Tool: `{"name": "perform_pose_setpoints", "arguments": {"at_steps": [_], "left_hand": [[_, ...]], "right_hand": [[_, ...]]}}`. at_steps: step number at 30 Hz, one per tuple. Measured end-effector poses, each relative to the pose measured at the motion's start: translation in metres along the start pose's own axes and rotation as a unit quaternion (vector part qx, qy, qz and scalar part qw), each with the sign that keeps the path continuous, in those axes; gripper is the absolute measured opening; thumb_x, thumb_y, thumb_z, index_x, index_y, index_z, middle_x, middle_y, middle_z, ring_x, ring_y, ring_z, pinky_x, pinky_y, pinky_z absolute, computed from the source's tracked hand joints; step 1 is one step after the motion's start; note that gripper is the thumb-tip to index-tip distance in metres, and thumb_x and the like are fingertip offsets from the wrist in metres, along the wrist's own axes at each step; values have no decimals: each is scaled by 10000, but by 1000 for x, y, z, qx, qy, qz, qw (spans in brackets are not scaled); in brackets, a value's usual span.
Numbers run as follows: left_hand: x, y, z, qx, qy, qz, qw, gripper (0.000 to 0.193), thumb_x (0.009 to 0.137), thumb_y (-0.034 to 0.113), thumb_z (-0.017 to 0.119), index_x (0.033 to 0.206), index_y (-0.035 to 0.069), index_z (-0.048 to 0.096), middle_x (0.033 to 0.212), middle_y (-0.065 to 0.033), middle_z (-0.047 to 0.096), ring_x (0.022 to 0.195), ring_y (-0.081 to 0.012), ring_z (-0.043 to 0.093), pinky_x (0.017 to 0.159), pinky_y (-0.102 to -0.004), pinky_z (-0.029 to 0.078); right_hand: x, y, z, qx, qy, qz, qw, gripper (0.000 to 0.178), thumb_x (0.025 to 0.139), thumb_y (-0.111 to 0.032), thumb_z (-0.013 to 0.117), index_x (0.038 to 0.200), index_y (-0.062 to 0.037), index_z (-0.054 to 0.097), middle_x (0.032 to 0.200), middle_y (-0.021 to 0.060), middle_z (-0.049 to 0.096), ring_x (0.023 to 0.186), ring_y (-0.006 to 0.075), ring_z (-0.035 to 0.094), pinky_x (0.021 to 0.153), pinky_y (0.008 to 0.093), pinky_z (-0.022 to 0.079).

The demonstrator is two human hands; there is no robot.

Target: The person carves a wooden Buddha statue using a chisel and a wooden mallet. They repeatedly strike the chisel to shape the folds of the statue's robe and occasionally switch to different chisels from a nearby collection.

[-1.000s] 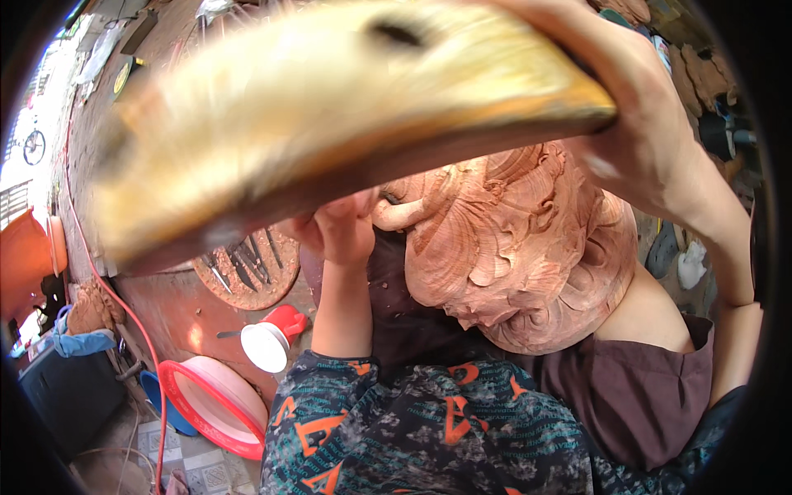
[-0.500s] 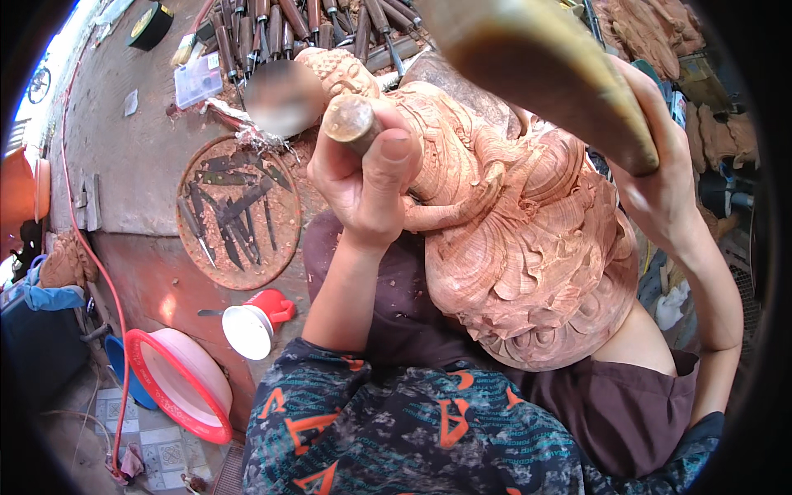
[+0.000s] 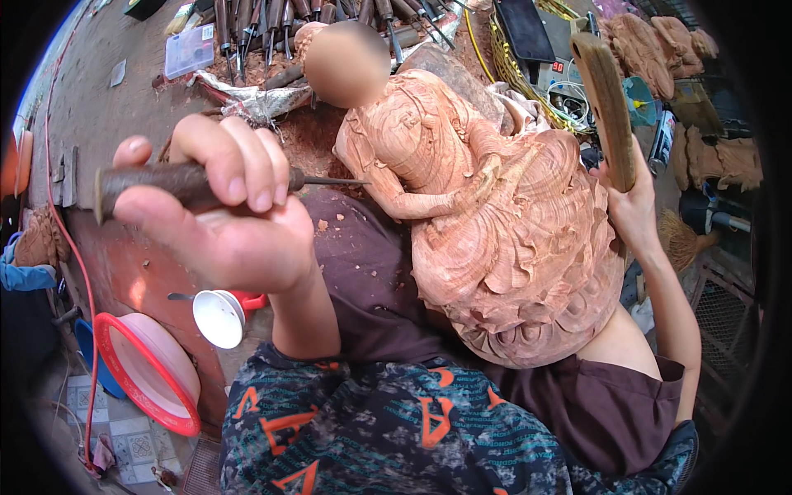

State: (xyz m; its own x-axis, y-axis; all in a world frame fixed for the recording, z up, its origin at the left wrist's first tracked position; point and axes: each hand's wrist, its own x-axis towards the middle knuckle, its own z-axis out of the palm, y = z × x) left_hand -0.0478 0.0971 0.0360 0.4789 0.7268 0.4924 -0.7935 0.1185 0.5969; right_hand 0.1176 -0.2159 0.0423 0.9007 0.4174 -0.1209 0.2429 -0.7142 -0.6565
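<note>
the carved wooden figure (image 3: pixel 495 223), right of the left hand (image 3: pixel 239 219), already has robe folds and a petalled base cut; its surface looks like bare wood, and what is left to cut cannot be told. the left hand's fingers curl around a chisel (image 3: pixel 163 183), its tip at the figure's elbow, contact unclear; the right hand (image 3: pixel 637 206) grips a wooden mallet (image 3: pixel 606 107). half a second ago the chisel's butt faced the camera and the mallet loomed closer; now the chisel lies sideways.

Woodcarving workshop, clustered chisels (image 3: pixel 274 16), carved statue (image 3: pixel 503 235)
</note>
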Motion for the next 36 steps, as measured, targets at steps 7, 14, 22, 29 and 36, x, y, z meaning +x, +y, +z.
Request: {"name": "perform_pose_setpoints", "arguments": {"at_steps": [7,14,22,29,36], "left_hand": [[-4,-1,6,7,24,-29,999,410,971,478,384,1137,116,483,608,1,353,450,-69,282,397,-200,232],[-3,-11,7,6,-42,-64,997,368,983,359,413,1208,73,469,684,-7,384,563,-95,354,514,-225,306],[-1,-55,9,46,-27,43,998,224,981,311,434,1146,168,480,852,-54,494,786,-185,447,811,-380,386],[-7,-36,5,-26,-4,-44,999,285,969,387,438,1172,191,472,800,-40,463,664,-143,409,646,-297,366],[-7,-26,8,34,26,-59,997,327,994,339,395,1216,103,445,749,-27,410,571,-97,349,540,-250,304]], "right_hand": [[-17,19,0,-9,15,-17,1000,566,827,56,519,1364,-79,402,1015,45,547,882,107,531,749,265,463],[-17,16,2,-4,24,5,1000,568,804,67,518,1340,-98,427,970,40,545,843,128,527,776,268,441],[-16,10,4,-12,25,-19,999,550,786,81,510,1308,-81,446,986,49,558,871,125,526,791,269,438],[-16,15,1,-21,6,-9,1000,656,812,99,506,1423,-71,339,968,17,548,823,85,514,694,213,430],[-16,15,4,0,29,-10,1000,598,765,104,499,1329,-87,439,927,31,533,839,120,521,766,259,440]]}}
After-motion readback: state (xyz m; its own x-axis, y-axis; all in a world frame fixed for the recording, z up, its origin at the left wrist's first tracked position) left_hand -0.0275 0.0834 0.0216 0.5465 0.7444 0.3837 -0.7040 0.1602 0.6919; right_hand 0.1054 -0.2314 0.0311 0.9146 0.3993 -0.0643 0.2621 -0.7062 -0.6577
